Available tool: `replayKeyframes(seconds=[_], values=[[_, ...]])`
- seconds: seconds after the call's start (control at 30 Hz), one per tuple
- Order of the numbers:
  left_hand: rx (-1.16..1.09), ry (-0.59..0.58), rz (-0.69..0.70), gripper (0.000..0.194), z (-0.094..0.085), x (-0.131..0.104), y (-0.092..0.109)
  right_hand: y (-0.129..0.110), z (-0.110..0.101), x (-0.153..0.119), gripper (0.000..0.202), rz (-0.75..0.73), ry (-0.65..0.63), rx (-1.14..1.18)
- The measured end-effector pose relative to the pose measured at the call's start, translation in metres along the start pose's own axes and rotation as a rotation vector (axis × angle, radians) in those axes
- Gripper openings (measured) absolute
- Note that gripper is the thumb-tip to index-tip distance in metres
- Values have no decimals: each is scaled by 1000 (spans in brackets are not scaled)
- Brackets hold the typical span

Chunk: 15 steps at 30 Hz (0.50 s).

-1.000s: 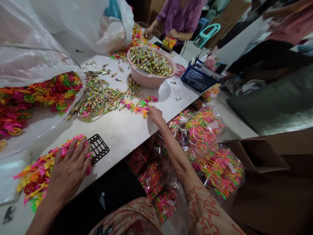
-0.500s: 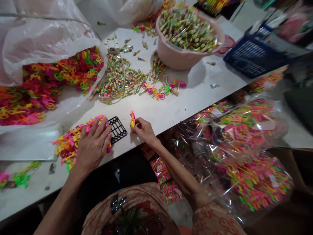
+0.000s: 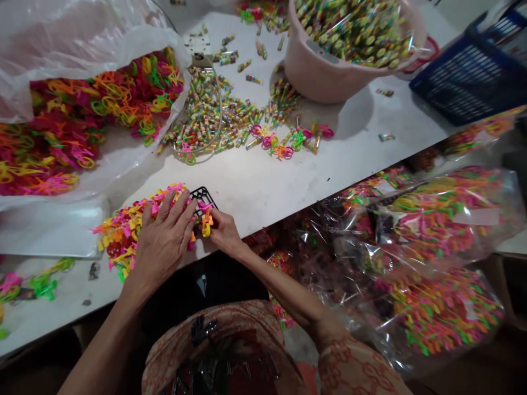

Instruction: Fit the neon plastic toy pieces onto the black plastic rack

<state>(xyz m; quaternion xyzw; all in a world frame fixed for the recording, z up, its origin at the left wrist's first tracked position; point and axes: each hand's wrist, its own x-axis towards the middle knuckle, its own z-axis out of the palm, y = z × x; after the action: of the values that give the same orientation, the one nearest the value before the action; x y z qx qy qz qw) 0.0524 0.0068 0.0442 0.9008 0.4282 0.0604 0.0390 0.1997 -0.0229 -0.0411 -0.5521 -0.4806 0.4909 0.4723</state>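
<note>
My left hand [image 3: 162, 241] lies flat with its fingers stretched over a row of colourful plastic pieces [image 3: 123, 230] near the table's front edge. Its fingertips reach the left side of a black grid rack [image 3: 202, 193]. My right hand [image 3: 224, 230] pinches an orange and yellow plastic piece [image 3: 206, 222] by its side, just over the rack's near right part. A pink piece shows at the rack too. My left palm and fingers hide part of the row.
An open white bag [image 3: 102, 52] of plastic pieces is at the left, beside clear sleeves [image 3: 53, 227]. Small filled tubes [image 3: 201, 104] lie behind, near a pink basin [image 3: 317, 77]. A blue basket [image 3: 461, 77] stands at right; packed bags [image 3: 444, 219] sit below the table edge.
My right hand has moved left with the plastic piece, from beside the rack to over it. My left hand stays on the row. The camera view has shifted slightly.
</note>
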Motion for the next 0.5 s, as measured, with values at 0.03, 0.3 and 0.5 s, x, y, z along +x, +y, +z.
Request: replayKeyframes(seconds=[0.03,0.3,0.5], values=[[-4,-10,-4,45,-1,0,1,-1,-2,-1,4,-55,-14,-112],[-41,-63,-30,45,-5,3,4,-33,11,-8,30,-44,-298,-833],[-102,-16,15,41,-3,-5,-3,-36,-21,2,29,-57,-273,-629]])
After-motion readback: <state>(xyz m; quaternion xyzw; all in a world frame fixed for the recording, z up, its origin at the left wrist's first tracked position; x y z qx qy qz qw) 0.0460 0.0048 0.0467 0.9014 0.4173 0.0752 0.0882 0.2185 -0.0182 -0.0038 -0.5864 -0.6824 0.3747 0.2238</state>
